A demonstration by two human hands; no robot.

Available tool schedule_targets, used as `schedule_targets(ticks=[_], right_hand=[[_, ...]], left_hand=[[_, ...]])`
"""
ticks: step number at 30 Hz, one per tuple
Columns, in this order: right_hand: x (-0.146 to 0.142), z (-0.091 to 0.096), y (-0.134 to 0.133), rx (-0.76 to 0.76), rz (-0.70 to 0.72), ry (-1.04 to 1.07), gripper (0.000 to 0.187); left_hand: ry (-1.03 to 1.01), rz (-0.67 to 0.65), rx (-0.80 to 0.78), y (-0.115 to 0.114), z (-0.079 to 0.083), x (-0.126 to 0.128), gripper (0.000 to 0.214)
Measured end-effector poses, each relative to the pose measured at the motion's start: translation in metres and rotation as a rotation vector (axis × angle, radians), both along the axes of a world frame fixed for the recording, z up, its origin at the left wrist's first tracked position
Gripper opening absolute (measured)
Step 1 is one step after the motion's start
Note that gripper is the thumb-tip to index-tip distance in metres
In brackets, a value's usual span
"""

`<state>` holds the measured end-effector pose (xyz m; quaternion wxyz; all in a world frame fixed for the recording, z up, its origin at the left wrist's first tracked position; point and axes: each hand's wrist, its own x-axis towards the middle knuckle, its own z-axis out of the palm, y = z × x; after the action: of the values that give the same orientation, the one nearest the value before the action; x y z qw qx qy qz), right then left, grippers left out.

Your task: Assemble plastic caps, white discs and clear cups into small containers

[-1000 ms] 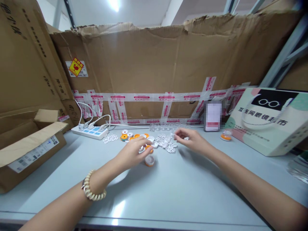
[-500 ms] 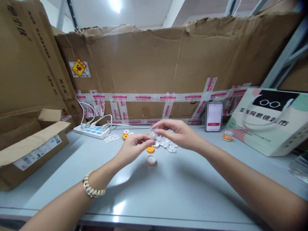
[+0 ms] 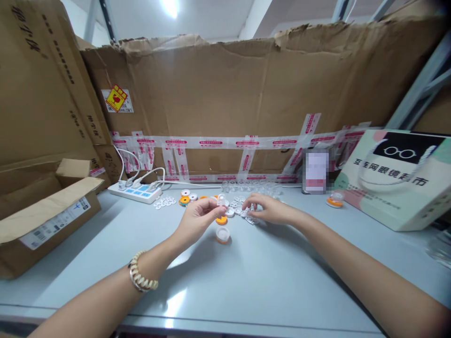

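My left hand (image 3: 202, 216) pinches a small clear plastic piece (image 3: 221, 200) between thumb and fingers, held above the table. My right hand (image 3: 266, 209) is lowered to a pile of small white plastic pieces (image 3: 239, 205), its fingers bent in at the pile's right side. Whatever is between those fingertips is hidden. Below my left fingertips lies an orange round part (image 3: 221, 220). Nearer to me stands a round white cup-like part with an orange base (image 3: 222, 234). Several white and orange discs (image 3: 184, 200) lie beyond my left hand.
A row of clear round pieces (image 3: 252, 187) lines the back. Left are a power strip (image 3: 136, 191), small white parts (image 3: 165, 202) and an open carton (image 3: 52, 211). Right are a phone (image 3: 315, 171), an orange-and-white part (image 3: 334, 201) and a paper bag (image 3: 387, 183).
My right hand has moved away from the clear piece, down and right to the white pile. My left hand still holds the clear piece, nearly in place.
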<state>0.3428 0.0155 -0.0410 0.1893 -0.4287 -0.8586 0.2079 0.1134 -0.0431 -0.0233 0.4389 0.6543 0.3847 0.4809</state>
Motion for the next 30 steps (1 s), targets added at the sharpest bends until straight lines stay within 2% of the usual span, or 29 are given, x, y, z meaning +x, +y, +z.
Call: schedule_targets(ticks=[7, 12, 14, 17, 22, 26, 30], right_hand=[[-0.002, -0.004, 0.002, -0.024, -0.022, 0.036, 0.01], [-0.004, 0.012, -0.001, -0.053, -0.089, 0.148, 0.014], [-0.007, 0.019, -0.006, -0.12, -0.107, 0.277, 0.018], [-0.014, 0.029, -0.018, -0.298, -0.07, 0.589, 0.024], [-0.031, 0.043, -0.037, -0.496, -0.014, 0.916, 0.031], [-0.044, 0.06, -0.048, -0.6, -0.009, 1.009, 0.027], [-0.049, 0.079, -0.055, -0.659, 0.069, 0.926, 0.017]], left_hand=[[0.026, -0.003, 0.011, -0.001, 0.001, 0.001, 0.02], [0.118, 0.007, 0.032, 0.004, 0.01, 0.0, 0.022], [0.177, -0.013, 0.058, 0.009, 0.016, -0.002, 0.021], [0.219, -0.059, 0.12, 0.017, 0.021, -0.005, 0.02], [0.249, -0.112, 0.177, 0.028, 0.017, -0.008, 0.021], [0.275, -0.149, 0.289, 0.023, 0.023, -0.01, 0.02], [0.297, -0.142, 0.414, 0.013, 0.041, -0.012, 0.02]])
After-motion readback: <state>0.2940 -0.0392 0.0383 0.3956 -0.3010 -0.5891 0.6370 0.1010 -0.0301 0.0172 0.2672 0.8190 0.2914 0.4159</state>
